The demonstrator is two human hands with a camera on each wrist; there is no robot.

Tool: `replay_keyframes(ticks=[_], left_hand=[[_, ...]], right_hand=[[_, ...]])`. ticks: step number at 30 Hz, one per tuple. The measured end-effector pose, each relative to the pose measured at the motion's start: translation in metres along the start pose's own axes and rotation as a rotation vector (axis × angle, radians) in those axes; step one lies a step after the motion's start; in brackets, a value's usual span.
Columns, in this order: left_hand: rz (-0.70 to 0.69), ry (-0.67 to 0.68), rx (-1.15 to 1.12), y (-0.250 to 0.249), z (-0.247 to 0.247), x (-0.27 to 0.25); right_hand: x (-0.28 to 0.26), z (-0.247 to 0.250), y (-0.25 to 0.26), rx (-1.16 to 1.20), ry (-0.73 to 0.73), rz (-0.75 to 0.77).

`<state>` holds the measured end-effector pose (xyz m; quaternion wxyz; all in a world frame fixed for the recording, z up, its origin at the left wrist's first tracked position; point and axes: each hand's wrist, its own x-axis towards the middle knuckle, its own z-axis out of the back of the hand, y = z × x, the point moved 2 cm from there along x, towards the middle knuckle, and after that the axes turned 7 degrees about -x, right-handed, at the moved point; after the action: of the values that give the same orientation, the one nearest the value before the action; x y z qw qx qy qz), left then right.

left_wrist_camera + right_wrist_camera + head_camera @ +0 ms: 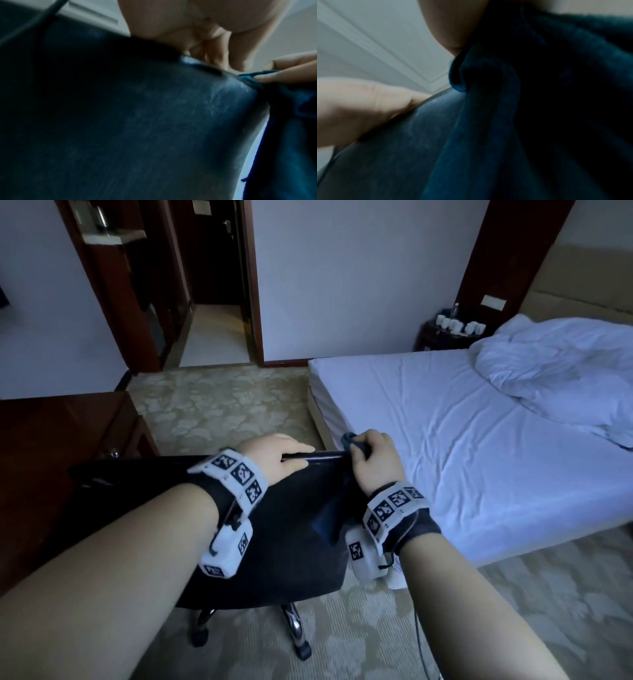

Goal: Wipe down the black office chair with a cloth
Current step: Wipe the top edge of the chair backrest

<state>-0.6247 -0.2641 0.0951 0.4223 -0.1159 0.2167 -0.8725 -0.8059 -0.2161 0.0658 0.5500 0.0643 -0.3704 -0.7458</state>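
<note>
The black office chair [287,529] stands in front of me with its backrest towards me, its chrome legs and castors below. My left hand [277,455] grips the top edge of the backrest, fingers over the far side and thumb on the near side. My right hand [371,460] holds a dark blue cloth [354,441] bunched over the right top corner of the backrest, and part of the cloth hangs down the near side. In the left wrist view the backrest [137,121] fills the frame, with the cloth [283,135] at the right. The right wrist view shows the cloth [530,108] close up.
A bed [462,446] with white sheets and a rumpled duvet lies just right of the chair. A dark wooden desk [58,460] stands at the left. Patterned carpet [219,405] runs ahead to a doorway [212,302]. A nightstand with cups [452,330] sits by the far wall.
</note>
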Motion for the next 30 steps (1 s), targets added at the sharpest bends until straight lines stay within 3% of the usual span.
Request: replay_keyframes(ticks=[4,9,12,14,16,19,21,28,30], left_hand=[[-0.018,-0.044,-0.022,0.010,-0.008,0.000],[-0.041,-0.056,-0.044,0.010,-0.007,-0.003],[-0.035,-0.045,-0.039,0.011,-0.004,-0.005],[-0.030,-0.038,-0.039,0.013,-0.002,-0.006],[-0.016,-0.045,-0.052,0.017,0.000,-0.008],[0.004,-0.050,-0.074,0.024,0.003,-0.014],[0.004,-0.045,-0.113,0.029,0.006,-0.017],[0.004,-0.042,-0.168,0.038,0.015,-0.027],[-0.007,-0.059,-0.187,0.038,0.016,-0.028]], right_hand=[[0.021,0.001,-0.028,0.103,-0.025,-0.197],[0.024,-0.002,-0.048,0.170,-0.101,-0.285],[0.027,0.003,-0.062,0.110,-0.050,-0.343],[0.023,0.008,-0.069,0.057,-0.019,-0.335],[0.010,0.012,-0.067,0.057,-0.086,-0.229],[-0.017,0.006,-0.045,0.173,-0.222,-0.006],[-0.027,-0.008,-0.037,0.264,-0.229,0.037],[-0.031,-0.033,-0.033,0.563,-0.266,-0.203],[-0.030,-0.032,-0.032,0.560,-0.265,-0.203]])
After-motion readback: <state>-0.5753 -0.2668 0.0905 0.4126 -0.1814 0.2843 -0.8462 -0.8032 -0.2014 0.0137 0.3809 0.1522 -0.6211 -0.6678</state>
